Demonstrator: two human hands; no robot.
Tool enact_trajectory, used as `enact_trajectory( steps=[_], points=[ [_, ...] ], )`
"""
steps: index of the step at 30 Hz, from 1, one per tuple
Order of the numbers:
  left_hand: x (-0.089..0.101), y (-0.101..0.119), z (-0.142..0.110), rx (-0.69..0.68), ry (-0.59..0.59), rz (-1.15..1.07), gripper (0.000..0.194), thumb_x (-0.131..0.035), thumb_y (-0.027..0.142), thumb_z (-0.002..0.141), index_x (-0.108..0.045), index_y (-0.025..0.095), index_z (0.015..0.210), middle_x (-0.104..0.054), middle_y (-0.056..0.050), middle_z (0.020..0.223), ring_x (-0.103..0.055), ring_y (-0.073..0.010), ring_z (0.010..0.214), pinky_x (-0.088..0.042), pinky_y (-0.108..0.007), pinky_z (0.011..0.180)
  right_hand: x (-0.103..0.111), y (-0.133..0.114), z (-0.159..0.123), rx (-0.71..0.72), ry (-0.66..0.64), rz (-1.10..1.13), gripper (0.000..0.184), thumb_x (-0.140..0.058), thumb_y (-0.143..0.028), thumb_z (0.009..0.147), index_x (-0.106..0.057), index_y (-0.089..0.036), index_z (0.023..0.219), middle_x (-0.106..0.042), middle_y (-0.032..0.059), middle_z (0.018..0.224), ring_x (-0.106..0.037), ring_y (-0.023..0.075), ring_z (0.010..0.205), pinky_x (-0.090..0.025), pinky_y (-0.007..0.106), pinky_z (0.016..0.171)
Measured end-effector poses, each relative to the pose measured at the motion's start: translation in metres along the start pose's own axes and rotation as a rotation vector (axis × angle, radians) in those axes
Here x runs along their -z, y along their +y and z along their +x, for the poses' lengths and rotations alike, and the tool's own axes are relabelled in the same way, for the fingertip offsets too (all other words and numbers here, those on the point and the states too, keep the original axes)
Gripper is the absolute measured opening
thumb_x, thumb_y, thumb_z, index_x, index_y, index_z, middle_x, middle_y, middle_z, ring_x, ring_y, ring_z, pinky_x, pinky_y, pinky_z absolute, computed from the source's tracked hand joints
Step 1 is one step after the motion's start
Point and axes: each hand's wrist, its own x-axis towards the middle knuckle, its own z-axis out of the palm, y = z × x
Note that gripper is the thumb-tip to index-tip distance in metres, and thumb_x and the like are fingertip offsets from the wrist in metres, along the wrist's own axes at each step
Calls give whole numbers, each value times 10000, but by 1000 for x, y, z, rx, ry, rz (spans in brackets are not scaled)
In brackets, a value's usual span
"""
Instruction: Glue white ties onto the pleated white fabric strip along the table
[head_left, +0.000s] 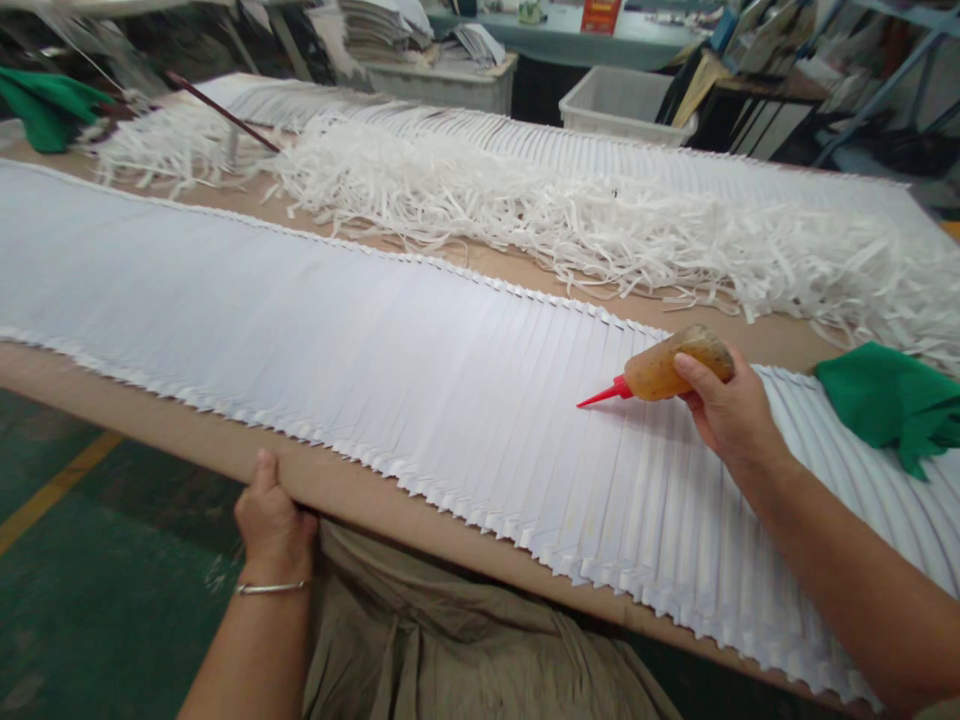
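Observation:
My right hand (727, 405) is wrapped round a glue bottle (667, 365) of amber liquid, tilted so that its red nozzle points down to the left. The nozzle tip is at or just above a long row of overlapping white paper sheets (465, 370); whether it touches cannot be told. These sheets are fanned out along the table, their edges stepped in narrow strips near the bottle. My left hand (274, 510) grips the brown table edge (300, 485), thumb on top and the other fingers mostly hidden. A bracelet is on that wrist.
Behind the sheets lies a heap of white paper strips (480, 200), with a second fanned row (525, 140) beyond it. Green cloths lie at right (892, 400) and far left (49, 105). A thin dark stick (225, 115) and a pale bin (630, 100) are further back.

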Motion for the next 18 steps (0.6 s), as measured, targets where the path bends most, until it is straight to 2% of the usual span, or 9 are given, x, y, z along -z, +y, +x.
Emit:
enact_trajectory(
  steps=[10,18],
  points=[
    [-2,2,-3,10,2,1,285,-721,274,833,-648,37,974,-682,-83,998,-677,-169,957,-568,-385,976,3,3,-51,-14,-44,-144,522,-876,-380,671,-632,-292,1124,-650,-14,975,-626,160,843,-552,308,776],
    [-3,1,-1,8,-19,1,286,-691,280,868,-643,29,997,-674,-88,1002,-669,-150,937,-555,-377,988,15,12,-84,45,-200,-285,602,-837,-445,717,-594,-310,1251,-671,16,1057,-647,191,884,-573,344,795]
  ],
)
